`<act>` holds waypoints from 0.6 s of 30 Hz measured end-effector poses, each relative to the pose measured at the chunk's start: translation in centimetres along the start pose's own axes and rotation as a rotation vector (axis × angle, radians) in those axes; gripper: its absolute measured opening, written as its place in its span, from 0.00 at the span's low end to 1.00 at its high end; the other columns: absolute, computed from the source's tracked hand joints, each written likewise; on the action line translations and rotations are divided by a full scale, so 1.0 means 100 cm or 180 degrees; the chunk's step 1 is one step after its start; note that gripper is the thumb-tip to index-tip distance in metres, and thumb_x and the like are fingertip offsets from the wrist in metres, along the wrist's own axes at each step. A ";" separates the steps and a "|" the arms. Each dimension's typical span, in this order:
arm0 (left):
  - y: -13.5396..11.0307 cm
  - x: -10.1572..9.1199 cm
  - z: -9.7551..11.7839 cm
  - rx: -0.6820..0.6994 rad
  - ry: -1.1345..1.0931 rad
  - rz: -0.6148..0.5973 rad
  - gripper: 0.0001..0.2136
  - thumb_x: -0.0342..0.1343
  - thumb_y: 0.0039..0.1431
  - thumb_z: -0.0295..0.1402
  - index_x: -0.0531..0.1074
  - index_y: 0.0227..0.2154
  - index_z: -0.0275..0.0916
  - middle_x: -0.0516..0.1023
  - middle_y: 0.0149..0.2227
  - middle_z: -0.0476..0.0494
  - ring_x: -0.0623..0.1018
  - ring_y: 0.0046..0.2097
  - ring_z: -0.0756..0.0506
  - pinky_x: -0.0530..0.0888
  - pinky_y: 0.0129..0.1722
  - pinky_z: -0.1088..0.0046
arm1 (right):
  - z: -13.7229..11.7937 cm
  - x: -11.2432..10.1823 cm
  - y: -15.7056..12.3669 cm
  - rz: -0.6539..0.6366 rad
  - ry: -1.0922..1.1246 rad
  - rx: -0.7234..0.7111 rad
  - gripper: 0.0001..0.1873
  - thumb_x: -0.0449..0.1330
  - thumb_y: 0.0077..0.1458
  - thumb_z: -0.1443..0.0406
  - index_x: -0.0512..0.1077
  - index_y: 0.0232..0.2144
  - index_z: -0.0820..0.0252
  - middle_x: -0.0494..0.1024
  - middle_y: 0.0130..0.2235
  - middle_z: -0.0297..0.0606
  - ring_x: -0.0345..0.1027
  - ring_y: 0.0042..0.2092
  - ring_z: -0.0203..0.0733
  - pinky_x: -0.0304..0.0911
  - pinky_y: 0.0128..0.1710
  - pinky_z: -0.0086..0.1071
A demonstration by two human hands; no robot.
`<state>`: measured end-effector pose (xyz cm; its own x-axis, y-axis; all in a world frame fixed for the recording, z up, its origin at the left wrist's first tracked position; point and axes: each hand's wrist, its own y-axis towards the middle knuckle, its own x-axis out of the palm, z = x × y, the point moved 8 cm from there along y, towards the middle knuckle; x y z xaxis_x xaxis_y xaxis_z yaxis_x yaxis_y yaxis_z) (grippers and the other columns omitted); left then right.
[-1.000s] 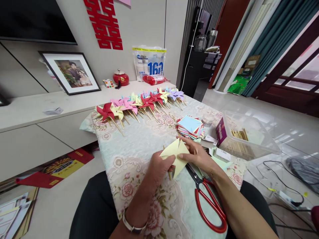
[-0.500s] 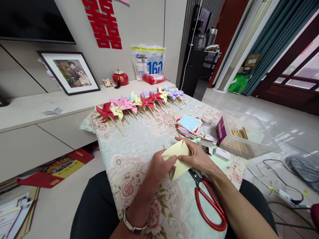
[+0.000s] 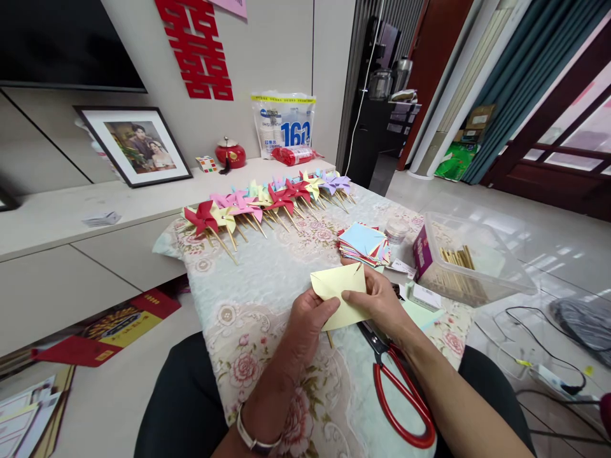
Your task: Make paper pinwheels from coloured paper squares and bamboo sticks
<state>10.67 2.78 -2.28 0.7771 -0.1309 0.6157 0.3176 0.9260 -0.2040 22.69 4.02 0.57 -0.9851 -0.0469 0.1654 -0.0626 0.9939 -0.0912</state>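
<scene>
A pale yellow paper square [image 3: 342, 294], with slits running in from its corners, is held between both hands above the table. My left hand [image 3: 309, 318] pinches its left side, thumb on top. On the right side, my right hand [image 3: 379, 296] grips it with the thumb pressed near the middle. Under the paper, the end of a thin wooden stick [image 3: 330, 339] pokes out on the cloth. Red-handled scissors [image 3: 400, 388] lie by my right forearm, their blades partly covered by the right hand.
Finished paper pinwheels [image 3: 267, 200] lie in a row at the table's far side. Beyond my right hand sit a stack of coloured paper squares [image 3: 363, 242], a round clear container [image 3: 398, 229], a small white box [image 3: 424, 296] and a clear plastic bin [image 3: 496, 270] holding wooden sticks.
The yellow paper has gone from bent and tilted to lying nearly flat between my hands. My right thumb has shifted on it, and the stick beneath is now mostly covered.
</scene>
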 end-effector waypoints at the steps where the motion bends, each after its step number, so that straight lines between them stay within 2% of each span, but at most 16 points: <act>1: 0.000 -0.001 0.000 0.0007 0.0009 0.0031 0.25 0.71 0.42 0.35 0.78 0.46 0.32 0.85 0.38 0.38 0.82 0.42 0.38 0.77 0.43 0.66 | 0.001 0.000 0.000 0.0000 -0.0010 -0.0002 0.38 0.71 0.41 0.63 0.67 0.56 0.60 0.79 0.41 0.37 0.71 0.39 0.43 0.65 0.37 0.33; 13: 0.001 -0.008 0.003 0.0047 0.0077 0.0262 0.22 0.69 0.42 0.35 0.79 0.42 0.32 0.85 0.36 0.40 0.82 0.39 0.39 0.76 0.38 0.68 | 0.004 0.006 0.001 -0.0217 0.0056 -0.0014 0.34 0.71 0.43 0.59 0.69 0.53 0.57 0.80 0.42 0.38 0.73 0.40 0.45 0.67 0.38 0.35; 15: 0.002 -0.013 0.005 0.0083 0.0073 0.0335 0.21 0.69 0.42 0.35 0.79 0.41 0.32 0.85 0.35 0.40 0.82 0.39 0.39 0.76 0.38 0.68 | -0.001 0.001 0.003 -0.0079 0.0095 -0.0209 0.32 0.72 0.44 0.59 0.71 0.52 0.58 0.79 0.40 0.38 0.73 0.40 0.44 0.67 0.40 0.36; 18: 0.004 -0.020 0.007 0.0140 0.0103 0.0475 0.20 0.68 0.41 0.34 0.79 0.40 0.32 0.85 0.35 0.40 0.82 0.39 0.39 0.76 0.38 0.68 | -0.015 -0.013 0.002 0.0374 -0.0128 -0.0764 0.26 0.71 0.46 0.60 0.74 0.48 0.57 0.77 0.40 0.37 0.70 0.39 0.41 0.67 0.43 0.36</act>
<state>8.86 3.67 -3.08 0.8312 -0.0012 0.5560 0.1736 0.9505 -0.2575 24.20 4.46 1.78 -0.9893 0.0710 0.1277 0.0875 0.9878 0.1288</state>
